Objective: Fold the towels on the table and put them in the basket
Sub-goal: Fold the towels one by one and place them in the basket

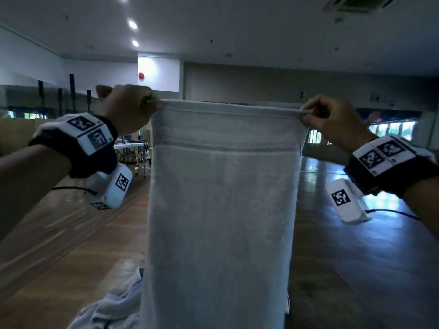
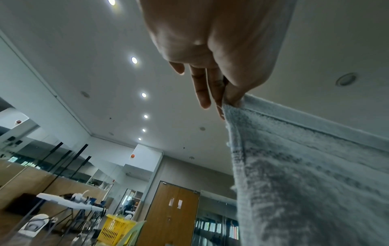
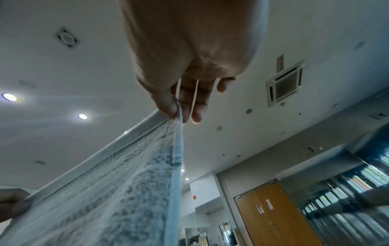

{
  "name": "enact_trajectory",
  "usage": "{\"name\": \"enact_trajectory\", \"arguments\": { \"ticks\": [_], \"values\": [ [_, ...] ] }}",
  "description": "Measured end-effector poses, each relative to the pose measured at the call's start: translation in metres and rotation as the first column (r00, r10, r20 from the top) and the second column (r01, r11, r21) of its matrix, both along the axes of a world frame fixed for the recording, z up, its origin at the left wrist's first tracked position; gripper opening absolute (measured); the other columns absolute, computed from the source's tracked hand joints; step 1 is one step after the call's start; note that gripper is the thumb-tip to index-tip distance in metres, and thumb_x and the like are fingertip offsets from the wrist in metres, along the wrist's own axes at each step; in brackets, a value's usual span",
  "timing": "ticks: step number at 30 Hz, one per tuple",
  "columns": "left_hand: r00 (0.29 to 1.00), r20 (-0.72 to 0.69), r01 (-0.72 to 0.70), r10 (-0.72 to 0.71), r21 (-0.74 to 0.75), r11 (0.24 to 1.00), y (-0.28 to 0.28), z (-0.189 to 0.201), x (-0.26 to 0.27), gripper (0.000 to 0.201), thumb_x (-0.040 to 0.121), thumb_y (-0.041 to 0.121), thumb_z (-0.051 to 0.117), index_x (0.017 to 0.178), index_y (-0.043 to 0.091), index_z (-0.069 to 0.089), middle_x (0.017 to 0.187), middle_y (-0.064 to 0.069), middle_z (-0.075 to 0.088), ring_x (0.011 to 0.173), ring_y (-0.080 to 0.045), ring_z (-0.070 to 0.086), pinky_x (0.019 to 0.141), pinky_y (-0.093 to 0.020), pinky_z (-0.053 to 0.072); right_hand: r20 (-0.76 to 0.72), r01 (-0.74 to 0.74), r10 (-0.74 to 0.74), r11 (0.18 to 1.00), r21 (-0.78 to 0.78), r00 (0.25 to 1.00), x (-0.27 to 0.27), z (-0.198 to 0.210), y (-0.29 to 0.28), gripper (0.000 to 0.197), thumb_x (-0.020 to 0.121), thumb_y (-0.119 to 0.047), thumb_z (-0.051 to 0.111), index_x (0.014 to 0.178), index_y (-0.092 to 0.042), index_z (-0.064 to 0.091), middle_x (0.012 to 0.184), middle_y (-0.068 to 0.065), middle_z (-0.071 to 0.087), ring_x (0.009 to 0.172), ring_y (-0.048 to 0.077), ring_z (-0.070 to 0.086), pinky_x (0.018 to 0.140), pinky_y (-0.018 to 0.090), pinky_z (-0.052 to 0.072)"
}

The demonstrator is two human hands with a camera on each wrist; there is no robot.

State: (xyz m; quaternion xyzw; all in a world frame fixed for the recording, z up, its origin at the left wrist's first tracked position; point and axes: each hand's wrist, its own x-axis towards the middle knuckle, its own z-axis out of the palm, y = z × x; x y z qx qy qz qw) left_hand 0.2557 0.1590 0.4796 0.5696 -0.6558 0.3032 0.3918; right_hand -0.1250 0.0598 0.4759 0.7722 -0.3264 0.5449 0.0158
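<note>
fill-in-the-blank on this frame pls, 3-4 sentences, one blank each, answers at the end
1. The left hand and the right hand each pinch a top ____ of the pale grey terry towel.
2. The held towel hangs ____, its top edge stretched taut between the hands.
3. A second, crumpled pale towel lies to the lower ____ of the hanging one in the head view.
4. The plastic lattice basket in the left wrist view is ____ in colour.

Missing words: corner; vertically; left; yellow
</note>
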Motion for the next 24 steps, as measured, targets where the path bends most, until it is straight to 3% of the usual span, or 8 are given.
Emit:
{"name": "enact_trajectory", "arguments": {
  "ticks": [2,4,6,8,13,16,22,24],
  "values": [
    [1.000,0.000,0.000,0.000,0.043,0.999,-0.021,-0.015,0.004,0.018,0.093,0.013,0.053,0.100,0.001,0.064,0.088,-0.020,0.067,0.070,-0.026,0.058,0.064,-0.033,0.047,-0.021,0.026,-0.026,0.999,0.020,0.999,0.006,-0.017,-0.021,0.015,0.083,-0.011,0.066,0.084,-0.024,0.060,0.069,-0.009,0.054,0.057,-0.008,0.053,0.052,0.004,0.038],
    [1.000,0.015,-0.013,0.012,0.109,0.994,-0.041,-0.039,0.010,0.015,0.091,0.006,0.054,0.098,-0.001,0.065,0.088,-0.022,0.067,0.071,-0.026,0.058,0.066,-0.034,0.048,-0.059,0.042,-0.038,0.996,0.075,0.998,0.011,-0.041,-0.042,0.021,0.082,-0.009,0.067,0.079,-0.028,0.059,0.073,0.003,0.061,0.065,0.004,0.057,0.061,0.020,0.047],
    [0.999,0.017,-0.047,0.045,0.190,0.981,-0.062,-0.066,0.017,0.013,0.089,0.003,0.054,0.094,0.002,0.066,0.089,-0.020,0.068,0.074,-0.030,0.061,0.068,-0.037,0.048,-0.122,0.069,-0.051,0.986,0.151,0.991,0.018,-0.067,-0.063,0.014,0.082,-0.007,0.067,0.083,-0.020,0.062,0.084,0.017,0.065,0.076,0.024,0.060,0.070,0.035,0.050],
    [0.997,-0.003,-0.068,0.071,0.228,0.971,-0.077,-0.089,0.021,0.016,0.087,0.004,0.055,0.094,0.004,0.069,0.090,-0.019,0.068,0.079,-0.033,0.063,0.071,-0.036,0.046,-0.158,0.094,-0.065,0.978,0.185,0.985,0.025,-0.085,-0.078,0.008,0.081,-0.006,0.068,0.087,-0.011,0.065,0.087,0.018,0.066,0.079,0.028,0.060,0.074,0.038,0.051],
    [0.990,-0.099,-0.084,0.100,0.152,0.985,-0.106,-0.111,0.016,0.022,0.086,0.001,0.053,0.101,0.004,0.069,0.096,-0.019,0.066,0.091,-0.035,0.059,0.074,-0.031,0.034,-0.101,0.113,-0.094,0.971,0.211,0.990,0.041,-0.096,-0.114,0.007,0.084,-0.011,0.065,0.090,-0.011,0.062,0.076,-0.006,0.057,0.070,0.007,0.052,0.064,0.021,0.042],
    [0.989,-0.139,-0.024,0.044,0.139,0.990,-0.119,-0.133,0.018,0.022,0.085,0.001,0.056,0.102,0.001,0.070,0.101,-0.022,0.069,0.094,-0.037,0.062,0.081,-0.036,0.043,-0.066,0.107,-0.094,0.964,0.244,0.993,0.047,-0.117,-0.130,0.006,0.082,-0.011,0.067,0.085,-0.014,0.062,0.075,-0.006,0.058,0.071,0.010,0.054,0.068,0.025,0.044],
    [0.996,-0.094,0.036,0.004,0.416,0.909,-0.108,-0.262,0.022,0.012,0.081,0.011,0.060,0.079,0.015,0.072,0.082,-0.009,0.071,0.074,-0.026,0.064,0.075,-0.034,0.043,-0.217,0.062,0.056,0.864,0.499,0.975,0.042,-0.254,-0.122,0.013,0.080,0.000,0.062,0.075,-0.011,0.058,0.069,-0.007,0.057,0.065,0.012,0.052,0.057,0.012,0.041],
    [0.998,0.028,-0.055,0.048,0.610,0.790,-0.088,-0.317,0.017,0.018,0.085,0.016,0.054,0.074,0.027,0.062,0.079,0.005,0.065,0.072,-0.019,0.056,0.078,-0.034,0.032,-0.313,0.075,0.142,0.805,0.589,0.939,0.031,-0.316,-0.109,0.016,0.076,-0.009,0.063,0.069,-0.022,0.057,0.070,-0.005,0.063,0.069,0.014,0.058,0.069,0.024,0.048]
  ]
}}
